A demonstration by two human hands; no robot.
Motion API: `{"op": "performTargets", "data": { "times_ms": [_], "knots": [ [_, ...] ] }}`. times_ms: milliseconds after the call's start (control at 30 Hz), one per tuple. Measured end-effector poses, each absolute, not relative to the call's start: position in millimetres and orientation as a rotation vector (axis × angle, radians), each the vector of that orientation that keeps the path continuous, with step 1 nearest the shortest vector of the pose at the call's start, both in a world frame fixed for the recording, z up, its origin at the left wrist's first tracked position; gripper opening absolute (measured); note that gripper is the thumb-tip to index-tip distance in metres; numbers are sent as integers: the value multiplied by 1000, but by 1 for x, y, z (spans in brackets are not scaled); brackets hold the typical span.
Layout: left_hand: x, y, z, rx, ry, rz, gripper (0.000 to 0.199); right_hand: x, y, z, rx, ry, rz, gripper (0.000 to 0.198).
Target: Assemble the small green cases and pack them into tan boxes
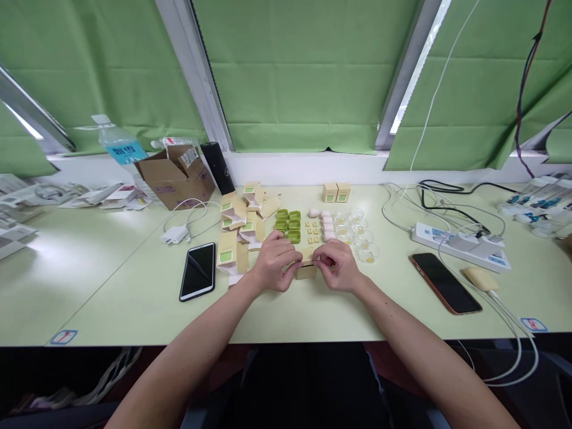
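Grip: the small box (306, 273), at the frame's centre on the counter (277, 319), is pinched at its sides by left hand (279, 260) and right hand (338, 263).
Flap step: the flap (307, 255) is apparently being tucked in.
Next move: even pressing seems called for.
Around centre: green containers (294, 225) and pink pieces (328, 227) are laid out above.
Left of centre: open cartons (226, 243) are clustered.

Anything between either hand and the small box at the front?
Nothing visible. The left hand and right hand both have fingers at the small box, one hand on each side. The green tubs and pink pieces lie beyond it, toward the window side.
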State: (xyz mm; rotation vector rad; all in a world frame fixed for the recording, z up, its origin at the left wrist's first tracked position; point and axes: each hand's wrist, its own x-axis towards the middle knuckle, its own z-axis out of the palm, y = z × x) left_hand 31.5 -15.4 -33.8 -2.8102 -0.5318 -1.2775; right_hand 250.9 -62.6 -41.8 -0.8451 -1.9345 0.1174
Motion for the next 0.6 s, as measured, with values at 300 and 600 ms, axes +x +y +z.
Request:
{"op": "performTargets", "data": {
  "times_ms": [300, 600],
  "knots": [
    [34, -18, -31, -2773, -455, -1292, 13, 252, -60, -45, -787, -1970, 47, 14],
    [33, -19, -30, -2810, -399, -1368, 18, 253, -64, -43, -750, -1998, 162, 19]
  ]
}}
